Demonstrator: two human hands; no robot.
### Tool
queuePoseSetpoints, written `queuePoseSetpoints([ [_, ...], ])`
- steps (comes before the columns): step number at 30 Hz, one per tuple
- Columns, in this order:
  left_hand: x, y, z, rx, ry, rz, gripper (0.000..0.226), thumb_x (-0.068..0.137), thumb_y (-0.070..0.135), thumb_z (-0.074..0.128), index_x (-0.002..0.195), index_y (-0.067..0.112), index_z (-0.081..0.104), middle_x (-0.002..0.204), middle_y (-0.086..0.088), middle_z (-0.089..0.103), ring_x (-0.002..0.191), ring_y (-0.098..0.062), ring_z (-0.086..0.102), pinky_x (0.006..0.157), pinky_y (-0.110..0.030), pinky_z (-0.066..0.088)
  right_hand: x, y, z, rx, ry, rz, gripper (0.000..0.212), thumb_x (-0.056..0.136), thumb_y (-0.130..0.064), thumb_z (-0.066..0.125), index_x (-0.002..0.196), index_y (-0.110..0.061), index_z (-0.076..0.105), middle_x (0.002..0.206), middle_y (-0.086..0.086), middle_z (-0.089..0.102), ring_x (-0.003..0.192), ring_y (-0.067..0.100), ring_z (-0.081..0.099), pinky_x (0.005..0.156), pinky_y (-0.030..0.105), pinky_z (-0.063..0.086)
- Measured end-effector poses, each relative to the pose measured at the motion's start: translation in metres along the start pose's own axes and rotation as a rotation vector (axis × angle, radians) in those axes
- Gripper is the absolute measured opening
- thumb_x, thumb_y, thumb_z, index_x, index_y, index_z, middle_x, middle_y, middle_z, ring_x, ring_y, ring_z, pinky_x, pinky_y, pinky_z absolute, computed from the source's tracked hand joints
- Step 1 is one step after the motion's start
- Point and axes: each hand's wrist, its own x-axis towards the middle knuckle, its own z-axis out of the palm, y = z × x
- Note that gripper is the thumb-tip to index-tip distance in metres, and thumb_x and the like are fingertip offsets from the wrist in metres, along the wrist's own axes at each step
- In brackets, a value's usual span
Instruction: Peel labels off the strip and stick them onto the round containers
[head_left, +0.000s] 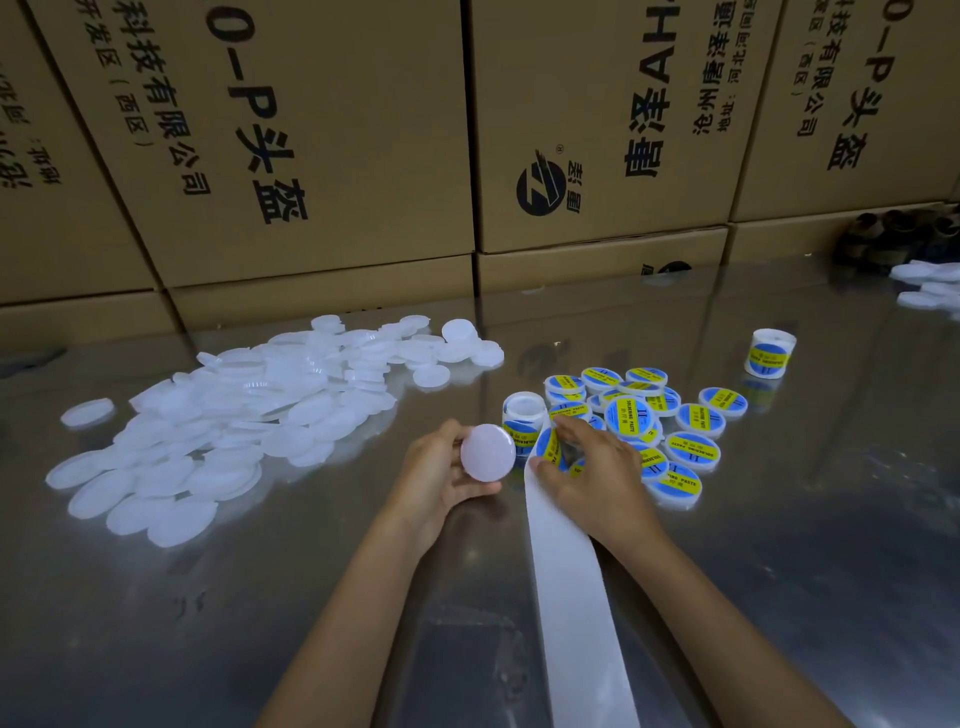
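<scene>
The left hand (441, 478) grips a plain white round container (488, 452) with its flat face turned toward the right hand (592, 467), whose fingers pinch a blue-and-yellow label (549, 448) at the far end of the white backing strip (571, 597). This looks like the peeling step (the label seems only partly lifted). Next the label must come free and be pressed centred on the container, which would join the labelled containers (675, 431) to the right on the worktop (260, 597), across from the unlabelled pile (249, 415) on the left.

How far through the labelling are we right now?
Done: a cluster of labelled containers lies right of the hands. In hand: the left hand holds a blank container while the right hand pinches a label at the strip. Left: the large pile of unlabelled containers, clearly the bigger share.
</scene>
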Motion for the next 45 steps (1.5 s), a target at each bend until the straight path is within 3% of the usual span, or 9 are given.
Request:
queuePoseSetpoints([
  [4,-0.004,0.001,0.011,0.201,0.086,0.049,0.029,0.095,0.016,0.047,0.088,0.009,0.073,0.087,-0.010,0.066,0.061,-0.022,0.058,0.043,-0.025,0.045,0.001,0.000,-0.001,0.026,0.025,0.029,0.052,0.075,-0.036,0.081,0.121,-0.021,0.064,0.105,-0.006,0.070,0.109,0.016,0.059,0.103,0.037,0.038],
  [8,-0.009,0.000,0.022,0.411,0.099,0.131,0.034,0.091,0.017,0.053,0.063,0.018,0.073,0.049,0.010,0.055,0.038,-0.009,0.041,0.039,-0.015,0.033,-0.001,0.000,-0.001,0.050,0.059,0.017,0.048,0.069,-0.037,0.085,0.110,-0.023,0.066,0.094,-0.013,0.065,0.102,0.013,0.060,0.096,0.039,0.042],
  [14,-0.008,-0.017,0.042,0.617,0.042,0.365,0.015,0.084,0.031,0.077,0.076,0.018,0.080,0.072,0.007,0.073,0.069,-0.002,0.061,0.070,-0.022,0.049,-0.006,0.001,0.001,0.039,0.066,-0.061,0.039,0.070,-0.036,0.081,0.103,-0.027,0.063,0.091,-0.015,0.065,0.099,0.013,0.058,0.091,0.037,0.040],
  [21,-0.007,-0.014,0.041,0.443,0.072,0.308,0.015,0.087,0.009,0.072,0.080,-0.003,0.077,0.071,-0.016,0.065,0.068,-0.014,0.055,0.069,-0.025,0.044,-0.010,-0.002,-0.005,0.004,0.029,-0.097,0.038,0.075,-0.049,0.078,0.109,-0.036,0.067,0.095,-0.021,0.064,0.101,0.005,0.051,0.087,0.029,0.026],
  [25,-0.007,-0.013,0.038,0.352,0.036,0.248,0.020,0.088,0.007,0.070,0.086,-0.013,0.071,0.076,-0.012,0.059,0.074,-0.017,0.052,0.071,-0.027,0.044,-0.011,-0.003,-0.010,0.063,0.005,-0.087,0.023,0.082,-0.038,0.076,0.105,-0.035,0.072,0.091,-0.025,0.062,0.106,0.010,0.055,0.099,0.041,0.037],
  [30,-0.009,-0.013,0.039,0.360,0.006,0.235,0.031,0.088,0.011,0.069,0.081,-0.019,0.063,0.076,-0.011,0.050,0.075,-0.018,0.045,0.070,-0.029,0.039,-0.010,-0.005,-0.010,0.042,0.032,-0.083,0.016,0.078,-0.031,0.081,0.091,-0.029,0.072,0.081,-0.022,0.060,0.096,0.012,0.058,0.095,0.042,0.041],
  [36,-0.010,-0.011,0.041,0.399,0.064,0.189,0.031,0.085,0.014,0.068,0.065,-0.007,0.055,0.071,-0.011,0.037,0.068,-0.019,0.036,0.054,-0.025,0.032,-0.012,-0.005,-0.010,-0.025,0.066,-0.138,0.016,0.077,-0.032,0.080,0.082,-0.026,0.065,0.081,-0.012,0.067,0.089,0.012,0.060,0.087,0.029,0.028],
  [40,-0.004,-0.011,0.040,0.410,0.119,0.131,0.048,0.082,0.016,0.071,0.047,0.017,0.038,0.058,-0.003,0.031,0.055,-0.016,0.029,0.044,-0.020,0.025,-0.015,-0.007,-0.014,-0.152,0.108,-0.256,0.016,0.077,-0.027,0.080,0.085,-0.025,0.066,0.080,-0.009,0.066,0.086,0.017,0.061,0.088,0.033,0.033],
  [45,0.003,-0.011,0.036,0.419,0.130,0.113,0.058,0.082,0.014,0.070,0.036,0.020,0.036,0.047,0.004,0.032,0.042,-0.010,0.032,0.038,-0.015,0.026,-0.019,-0.014,-0.015,-0.186,0.097,-0.372,0.013,0.077,-0.019,0.076,0.084,-0.022,0.065,0.086,-0.010,0.065,0.092,0.021,0.057,0.084,0.035,0.039],
])
